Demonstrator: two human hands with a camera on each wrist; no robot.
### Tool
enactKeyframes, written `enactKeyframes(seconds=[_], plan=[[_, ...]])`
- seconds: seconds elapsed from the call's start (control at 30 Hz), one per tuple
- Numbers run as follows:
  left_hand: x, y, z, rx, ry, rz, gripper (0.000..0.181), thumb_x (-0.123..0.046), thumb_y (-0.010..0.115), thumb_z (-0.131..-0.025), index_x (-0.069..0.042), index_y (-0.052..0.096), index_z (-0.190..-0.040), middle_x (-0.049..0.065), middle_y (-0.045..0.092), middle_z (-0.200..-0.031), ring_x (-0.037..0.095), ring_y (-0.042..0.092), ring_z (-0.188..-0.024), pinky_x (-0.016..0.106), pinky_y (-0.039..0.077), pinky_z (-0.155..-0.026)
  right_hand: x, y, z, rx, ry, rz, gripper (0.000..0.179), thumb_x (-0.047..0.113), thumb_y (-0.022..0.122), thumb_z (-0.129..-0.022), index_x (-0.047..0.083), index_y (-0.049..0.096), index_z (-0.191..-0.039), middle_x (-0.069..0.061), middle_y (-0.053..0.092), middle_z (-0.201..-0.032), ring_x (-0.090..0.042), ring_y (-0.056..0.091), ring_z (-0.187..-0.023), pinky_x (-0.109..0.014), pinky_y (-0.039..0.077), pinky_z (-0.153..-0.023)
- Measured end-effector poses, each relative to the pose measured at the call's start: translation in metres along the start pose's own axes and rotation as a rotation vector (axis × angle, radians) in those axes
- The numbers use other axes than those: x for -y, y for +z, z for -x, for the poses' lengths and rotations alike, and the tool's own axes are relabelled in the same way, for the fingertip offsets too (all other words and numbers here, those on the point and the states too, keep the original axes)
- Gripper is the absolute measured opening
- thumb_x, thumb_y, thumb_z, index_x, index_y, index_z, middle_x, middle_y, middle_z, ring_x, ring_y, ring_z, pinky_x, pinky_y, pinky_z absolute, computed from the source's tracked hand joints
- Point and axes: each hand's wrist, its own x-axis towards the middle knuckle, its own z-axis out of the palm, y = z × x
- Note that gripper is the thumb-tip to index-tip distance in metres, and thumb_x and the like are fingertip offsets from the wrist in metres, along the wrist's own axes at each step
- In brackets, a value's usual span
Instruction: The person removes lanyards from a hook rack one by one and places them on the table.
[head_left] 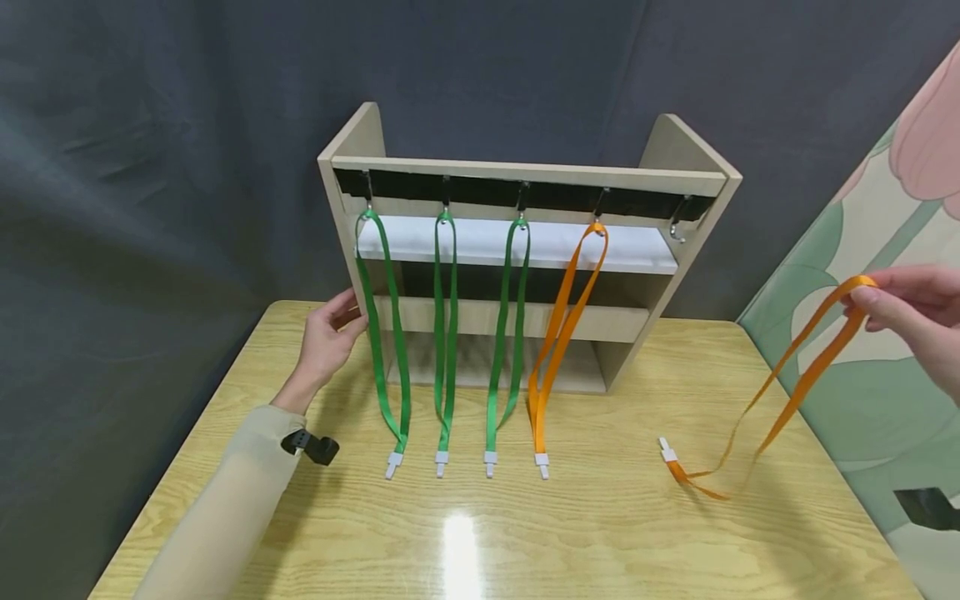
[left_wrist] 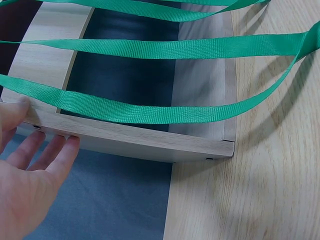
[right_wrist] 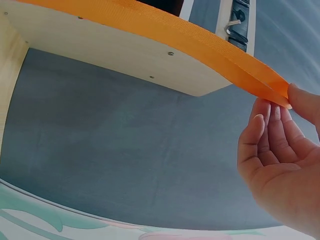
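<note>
A wooden rack [head_left: 716, 179] carries a row of metal hooks. Green lanyards [head_left: 401, 358] hang from the three hooks on the left, and an orange lanyard [head_left: 573, 317] from the one after them. The rightmost hook [head_left: 677, 236] is bare. My left hand [head_left: 327, 337] grips the rack's left side panel [left_wrist: 150, 137], thumb at the front edge and fingertips against the outer face. Off to the right, my right hand [head_left: 918, 312] pinches a second orange lanyard [right_wrist: 215, 52] by its loop between thumb and fingers. That lanyard's white clip [head_left: 667, 451] hangs low over the table.
The rack stands at the back of a wood-grain table [head_left: 600, 533]. A dark cloth [head_left: 510, 75] covers the wall behind and the left side. On the right rises a flower-patterned panel [head_left: 877, 400]. Inside the rack is a white shelf [head_left: 480, 237].
</note>
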Motion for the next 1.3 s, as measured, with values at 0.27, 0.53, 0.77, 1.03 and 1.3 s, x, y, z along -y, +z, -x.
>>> enactKeyframes(seconds=[0.27,0.53,0.77,1.03,1.3], plan=[[-0.001,0.0,0.0,-0.005,-0.005,-0.004,0.043,0.015,0.055,-0.089,0.011,0.05,-0.131,0.03,0.055,-0.122,0.046,0.054,-0.108,0.023,0.052,-0.081,-0.003,0.004,0.007,0.037,0.027,-0.034,0.031,-0.017,0.053,-0.089,0.008,0.071,-0.094,0.012,0.07,-0.082,0.001,0.063,-0.07,-0.006,0.047,-0.062],[0.001,-0.001,0.0,-0.006,0.001,-0.003,0.043,0.014,0.056,-0.089,0.01,0.05,-0.132,0.029,0.055,-0.122,0.045,0.054,-0.108,0.026,0.052,-0.082,-0.009,0.014,0.013,0.085,0.156,0.113,0.014,0.0,0.062,-0.091,0.008,0.068,-0.101,0.012,0.069,-0.08,0.001,0.06,-0.068,-0.007,0.044,-0.061],[0.001,-0.001,0.0,0.002,0.021,-0.001,0.042,0.014,0.056,-0.089,0.012,0.05,-0.131,0.03,0.055,-0.122,0.047,0.054,-0.108,0.021,0.051,-0.081,-0.019,0.018,0.016,0.108,0.225,0.159,0.009,0.009,0.067,-0.09,0.006,0.07,-0.098,0.006,0.07,-0.078,0.001,0.06,-0.068,-0.011,0.043,-0.054],[0.0,0.0,0.001,0.0,0.01,0.013,0.043,0.015,0.055,-0.089,0.013,0.049,-0.131,0.032,0.053,-0.123,0.047,0.053,-0.108,0.02,0.051,-0.08,-0.031,0.022,0.018,0.141,0.256,0.181,0.014,0.013,0.067,-0.091,0.004,0.068,-0.101,0.012,0.07,-0.08,0.002,0.062,-0.071,-0.013,0.044,-0.054],[0.001,0.001,0.001,-0.004,-0.004,0.0,0.043,0.014,0.055,-0.089,0.013,0.048,-0.132,0.033,0.053,-0.123,0.047,0.053,-0.108,0.02,0.051,-0.079,-0.036,0.028,0.021,0.137,0.269,0.198,0.013,0.015,0.068,-0.091,0.005,0.069,-0.099,0.012,0.069,-0.078,0.002,0.06,-0.067,-0.014,0.044,-0.053]])
